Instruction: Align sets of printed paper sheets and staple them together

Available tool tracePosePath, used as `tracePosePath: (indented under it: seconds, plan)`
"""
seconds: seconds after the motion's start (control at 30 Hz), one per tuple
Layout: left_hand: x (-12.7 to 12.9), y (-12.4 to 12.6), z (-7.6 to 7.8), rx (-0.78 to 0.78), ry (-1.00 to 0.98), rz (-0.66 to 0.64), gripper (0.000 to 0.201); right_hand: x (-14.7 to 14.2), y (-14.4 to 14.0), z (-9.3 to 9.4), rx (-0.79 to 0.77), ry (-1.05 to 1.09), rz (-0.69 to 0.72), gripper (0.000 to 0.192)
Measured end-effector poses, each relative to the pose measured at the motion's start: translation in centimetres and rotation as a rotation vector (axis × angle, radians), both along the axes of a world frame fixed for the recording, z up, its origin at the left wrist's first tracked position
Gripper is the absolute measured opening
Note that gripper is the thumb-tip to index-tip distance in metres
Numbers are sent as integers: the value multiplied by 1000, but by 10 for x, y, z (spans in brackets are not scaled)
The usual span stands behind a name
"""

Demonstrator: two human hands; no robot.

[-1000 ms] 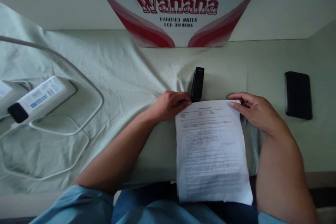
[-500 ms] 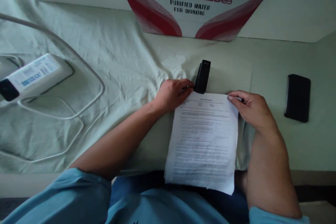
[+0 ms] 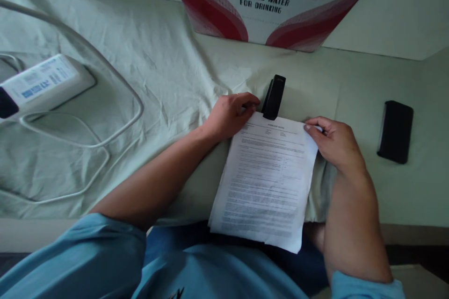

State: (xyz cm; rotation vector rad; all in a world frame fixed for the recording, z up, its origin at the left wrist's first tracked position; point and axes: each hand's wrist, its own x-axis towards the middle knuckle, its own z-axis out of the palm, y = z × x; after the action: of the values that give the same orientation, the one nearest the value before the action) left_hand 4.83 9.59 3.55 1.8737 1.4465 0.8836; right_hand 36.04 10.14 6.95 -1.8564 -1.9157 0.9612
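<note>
A stack of printed papers (image 3: pixel 263 187) lies at the near edge of the cloth-covered surface, its lower end overhanging my lap. The black stapler (image 3: pixel 274 97) stands at the stack's top edge, with its front end over the paper. My left hand (image 3: pixel 231 114) is closed at the top left corner of the papers, its fingertips close beside the stapler; the exact grip is partly hidden. At the top right corner, my right hand (image 3: pixel 333 140) pinches the papers between thumb and fingers.
A white and red cardboard box (image 3: pixel 259 28) stands at the back. On the right lies a black phone-like object (image 3: pixel 395 131). To the left are a white device (image 3: pixel 49 84) with a label and a looping white cable (image 3: pixel 119 84) on the wrinkled green cloth (image 3: pixel 168 65).
The papers have turned slightly, their lower end swinging left. My left forefinger has shifted up a little along the stapler. The camera view has also moved slightly.
</note>
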Motion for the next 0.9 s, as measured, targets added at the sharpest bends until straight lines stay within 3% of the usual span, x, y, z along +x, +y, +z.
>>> tracePosePath:
  seconds: [0.17, 0.43, 0.67, 0.9]
  plan:
    - [-5, 4, -8, 132, -99, -102, 47, 0, 2, -1, 4, -28, -13, 30]
    - [-7, 1, -5, 59, -64, -227, 49, -3, 1, 1, 19, -44, 1, 25]
    - [-9, 2, 0, -66, -152, -97, 40, 7, 0, 0, 75, -32, -11, 25]
    - [-9, 3, 5, -136, -103, -120, 41, 12, -1, 3, 93, 63, -54, 26]
